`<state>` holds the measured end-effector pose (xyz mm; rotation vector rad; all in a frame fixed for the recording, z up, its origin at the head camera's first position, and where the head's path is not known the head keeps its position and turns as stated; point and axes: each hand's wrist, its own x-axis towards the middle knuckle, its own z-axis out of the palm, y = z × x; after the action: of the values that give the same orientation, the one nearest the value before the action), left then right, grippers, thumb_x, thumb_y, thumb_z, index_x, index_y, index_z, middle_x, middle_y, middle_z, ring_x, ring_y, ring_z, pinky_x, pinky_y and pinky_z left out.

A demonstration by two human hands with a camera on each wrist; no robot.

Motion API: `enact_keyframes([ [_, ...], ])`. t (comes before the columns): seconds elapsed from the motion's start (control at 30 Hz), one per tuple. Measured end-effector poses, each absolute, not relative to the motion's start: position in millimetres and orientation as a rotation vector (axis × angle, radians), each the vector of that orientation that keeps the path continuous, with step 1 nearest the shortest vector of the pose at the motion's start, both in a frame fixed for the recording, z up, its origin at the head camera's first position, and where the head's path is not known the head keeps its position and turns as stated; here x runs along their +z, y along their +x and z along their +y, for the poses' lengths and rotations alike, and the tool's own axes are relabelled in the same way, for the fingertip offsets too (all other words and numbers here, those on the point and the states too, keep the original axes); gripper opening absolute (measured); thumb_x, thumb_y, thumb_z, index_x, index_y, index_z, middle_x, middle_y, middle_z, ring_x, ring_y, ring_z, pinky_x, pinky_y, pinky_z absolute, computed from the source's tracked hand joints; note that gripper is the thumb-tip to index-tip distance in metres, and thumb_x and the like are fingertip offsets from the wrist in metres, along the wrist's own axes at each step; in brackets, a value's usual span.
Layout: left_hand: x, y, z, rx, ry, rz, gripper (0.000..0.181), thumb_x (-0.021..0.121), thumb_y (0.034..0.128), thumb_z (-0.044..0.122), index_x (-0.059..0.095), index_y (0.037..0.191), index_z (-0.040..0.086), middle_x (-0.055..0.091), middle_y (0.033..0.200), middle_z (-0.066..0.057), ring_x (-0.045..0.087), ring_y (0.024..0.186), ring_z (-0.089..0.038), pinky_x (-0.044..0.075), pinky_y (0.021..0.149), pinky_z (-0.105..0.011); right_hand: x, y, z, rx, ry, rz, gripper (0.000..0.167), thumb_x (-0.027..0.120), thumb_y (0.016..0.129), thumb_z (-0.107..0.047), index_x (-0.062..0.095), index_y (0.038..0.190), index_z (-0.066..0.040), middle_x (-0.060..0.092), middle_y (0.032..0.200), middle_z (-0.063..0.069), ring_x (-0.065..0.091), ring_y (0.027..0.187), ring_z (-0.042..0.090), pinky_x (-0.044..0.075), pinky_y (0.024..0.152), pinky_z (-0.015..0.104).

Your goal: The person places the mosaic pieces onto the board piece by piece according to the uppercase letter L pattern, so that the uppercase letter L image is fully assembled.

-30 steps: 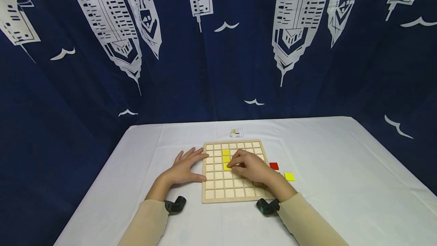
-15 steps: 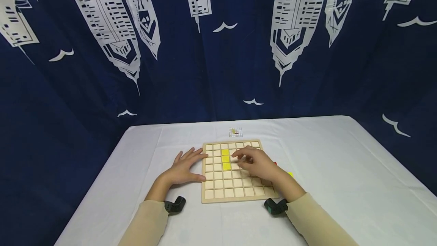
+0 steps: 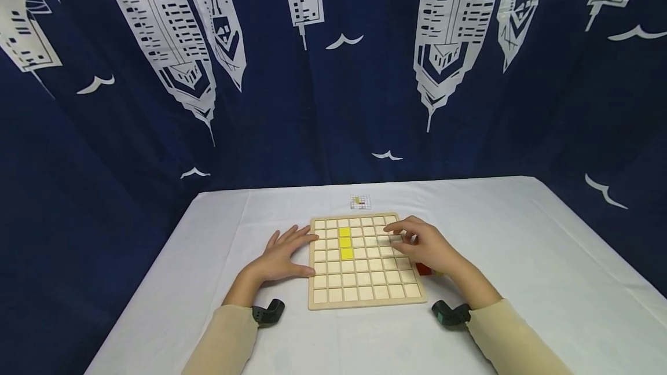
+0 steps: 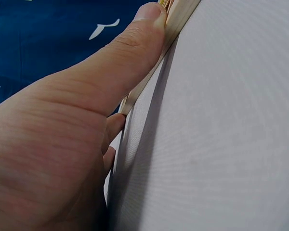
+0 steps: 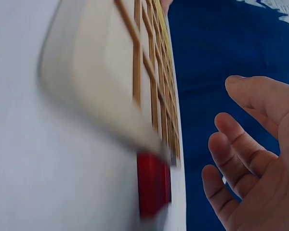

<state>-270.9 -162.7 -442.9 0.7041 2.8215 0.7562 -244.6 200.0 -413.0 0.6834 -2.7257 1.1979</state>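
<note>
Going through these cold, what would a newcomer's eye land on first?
Probably the navy curtain behind the white-covered table, printed with white buildings hanging upside down. Next, three bright yellow tiles in a line on the pale grid board. The left hand touches its left edge; the right hand hangs over its right side.

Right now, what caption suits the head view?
Left hand touches board; three yellow tiles inside; right hand hovers, empty.

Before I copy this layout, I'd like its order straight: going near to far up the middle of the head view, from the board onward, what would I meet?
Near rim of the wooden grid board → column of three yellow tiles → the board's far rim → small printed card → dark blue curtain.
</note>
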Motion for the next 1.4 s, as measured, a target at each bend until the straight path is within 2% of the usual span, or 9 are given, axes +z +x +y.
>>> enact_keyframes([
  [0.13, -442, -271, -163, 0.764, 0.721, 2.813, 0.083, 0.081, 0.0756, 0.054, 0.047, 0.147, 0.029, 0.025, 0.167, -0.001, 0.010, 0.157, -0.034, -0.005, 0.124, -0.063, -415, -244, 217, 1.158, 0.633, -2.749, 0.032, 0.073, 0.090, -0.010, 0.069, 0.122, -0.013, 0.065, 0.112, 0.012, 0.052, 0.082, 0.012, 0.049, 0.062, 0.021],
  [0.3, -443, -270, -163, 0.762, 0.715, 2.816, 0.083, 0.081, 0.0750, 0.054, 0.048, 0.147, 0.030, 0.025, 0.167, -0.001, 0.010, 0.157, -0.034, -0.004, 0.125, -0.063, -416, -244, 236, 1.138, 0.574, -2.799, 0.029, 0.074, 0.090, -0.012, 0.071, 0.119, -0.015, 0.065, 0.112, 0.009, 0.051, 0.086, 0.014, 0.047, 0.065, 0.021],
  [0.57, -441, -270, -162, 0.756, 0.705, 2.818, 0.083, 0.081, 0.0753, 0.052, 0.047, 0.148, 0.030, 0.025, 0.167, -0.001, 0.010, 0.157, -0.033, -0.005, 0.125, -0.062, -419, -247, 259, 1.158, 0.574, -2.906, 0.024, 0.071, 0.091, -0.012, 0.073, 0.113, -0.021, 0.068, 0.111, -0.001, 0.055, 0.091, 0.014, 0.049, 0.077, 0.022],
  [0.77, -441, -270, -163, 0.744, 0.709, 2.823, 0.083, 0.081, 0.0758, 0.053, 0.047, 0.148, 0.030, 0.025, 0.167, 0.000, 0.010, 0.158, -0.032, -0.004, 0.125, -0.062, -421, -250, 273, 1.179, 0.612, -2.959, 0.019, 0.069, 0.092, -0.012, 0.073, 0.108, -0.021, 0.071, 0.112, -0.002, 0.058, 0.098, 0.012, 0.049, 0.085, 0.021],
  [0.93, -442, -270, -164, 0.747, 0.716, 2.819, 0.083, 0.080, 0.0758, 0.054, 0.046, 0.148, 0.030, 0.025, 0.167, 0.000, 0.009, 0.158, -0.033, -0.004, 0.125, -0.063, -421, -250, 283, 1.200, 0.708, -2.978, 0.024, 0.064, 0.092, -0.003, 0.074, 0.108, -0.019, 0.072, 0.112, 0.001, 0.060, 0.100, 0.011, 0.050, 0.086, 0.018],
  [1.13, -443, -270, -165, 0.746, 0.724, 2.816, 0.083, 0.079, 0.0766, 0.055, 0.046, 0.148, 0.030, 0.025, 0.167, 0.000, 0.010, 0.158, -0.032, -0.004, 0.125, -0.062, -420, -249, 295, 1.248, 0.710, -3.103, 0.029, 0.060, 0.093, -0.002, 0.073, 0.112, -0.020, 0.070, 0.115, 0.002, 0.056, 0.099, 0.011, 0.048, 0.083, 0.018],
  [1.4, -442, -271, -164, 0.738, 0.728, 2.812, 0.083, 0.079, 0.0769, 0.055, 0.046, 0.148, 0.030, 0.024, 0.167, -0.001, 0.009, 0.158, -0.033, -0.005, 0.124, -0.063, -418, -246, 299, 1.287, 0.817, -3.126, 0.043, 0.057, 0.087, 0.007, 0.074, 0.114, -0.022, 0.067, 0.113, 0.002, 0.054, 0.097, 0.014, 0.046, 0.081, 0.018],
])
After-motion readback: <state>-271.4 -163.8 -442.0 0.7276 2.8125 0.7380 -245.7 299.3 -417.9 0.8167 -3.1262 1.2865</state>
